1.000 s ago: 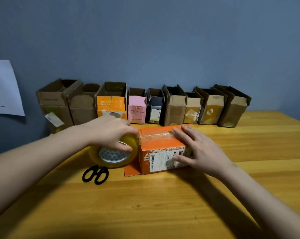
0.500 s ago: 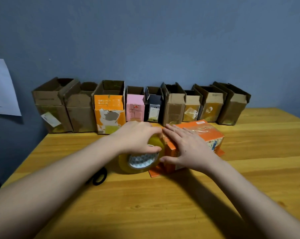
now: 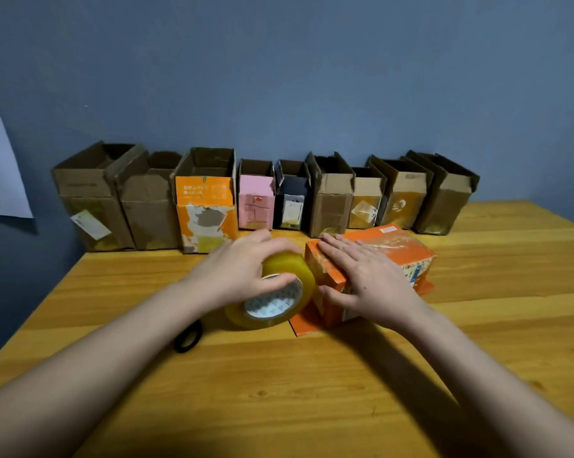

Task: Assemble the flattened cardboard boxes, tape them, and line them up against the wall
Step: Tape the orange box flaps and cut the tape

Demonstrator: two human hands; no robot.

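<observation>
The orange box (image 3: 371,259) lies on its side on the bench (image 3: 312,391), in front of the row of boxes (image 3: 266,196) that stand along the wall (image 3: 279,77). The right hand (image 3: 366,279) lies flat on top of the box with its fingers straight, and the thumb touches the near side. It presses the box down so it does not slide.

The left hand (image 3: 239,272) wraps around the roll of tape (image 3: 275,292), which sits right at the end of the box.

The box looks light and empty, so I think it would skid easily if nobody held it. Cardboard is stiff at the edges and corners but bends in the middle of a side. A good place to hold it is across the top near a corner, or with a hand on each of two opposite sides. The clear tape already on top looks shiny and may be slippery. The roll is round and can roll away, so it is best held through its hole or around its rim.

The black scissors (image 3: 188,337) are mostly hidden behind the left arm. The sticky end of the tape cannot be seen, so I cannot tell if it is stuck to the box. The words on the box are too small to read. A sheet of paper (image 3: 1,166) on the wall is cut off at the left.
</observation>
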